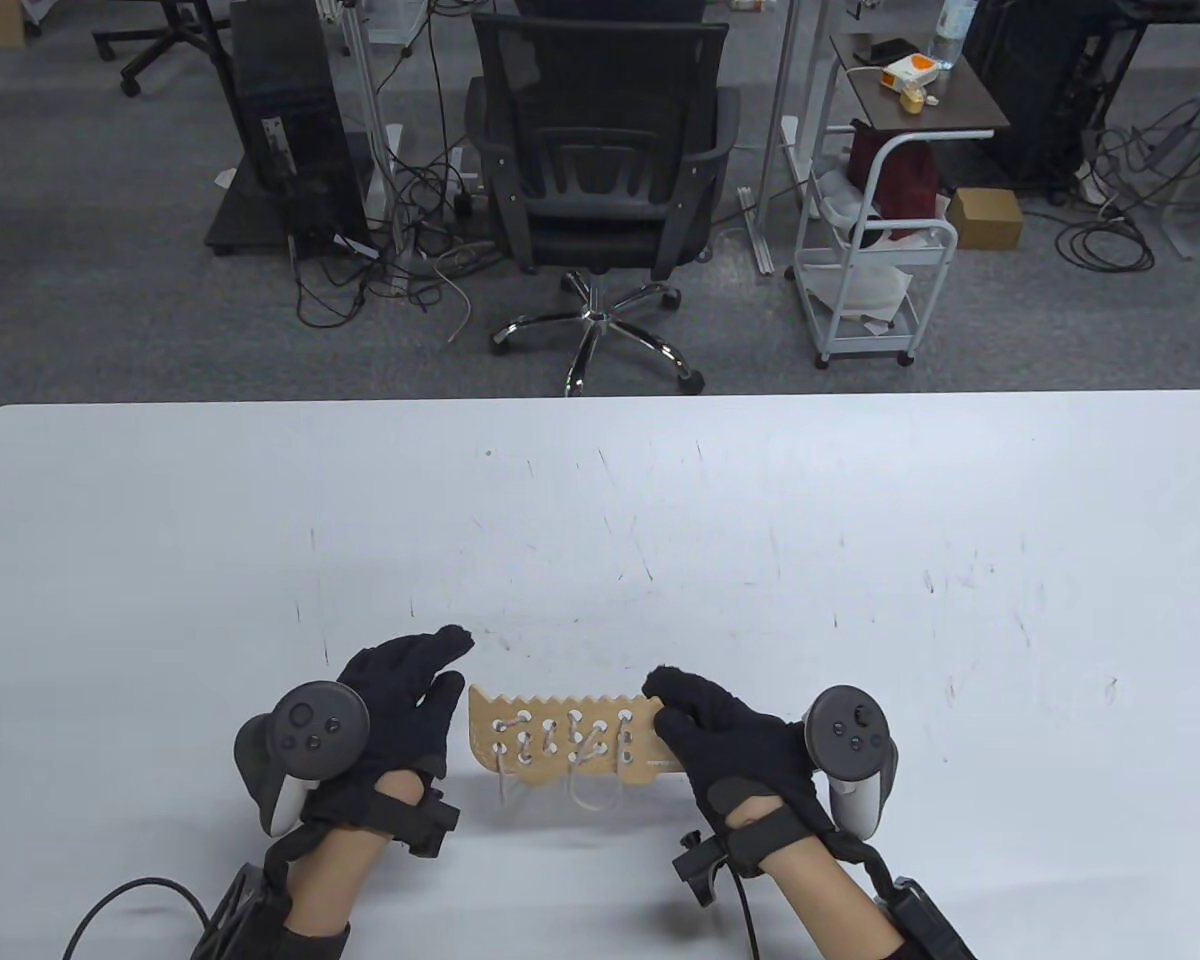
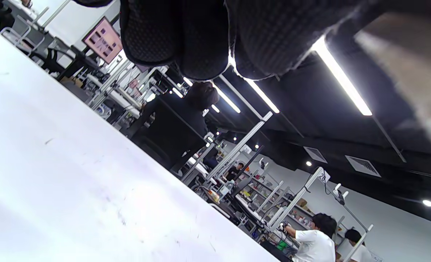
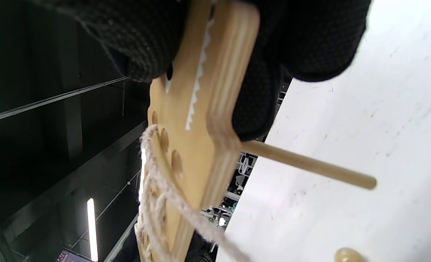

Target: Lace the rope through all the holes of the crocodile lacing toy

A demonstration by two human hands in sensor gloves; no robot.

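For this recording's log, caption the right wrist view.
Right hand grips the wooden crocodile lacing board above the white table, rope laced through its holes.

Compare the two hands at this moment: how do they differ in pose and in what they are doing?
The right hand grips one end of the wooden crocodile toy, fingers curled round it; the left hand holds nothing. The left hand's fingers are fairly straight and spread beside the toy's other end; whether they touch it is unclear. The right hand covers part of the toy; the left covers none. Both wear black gloves with a tracker.
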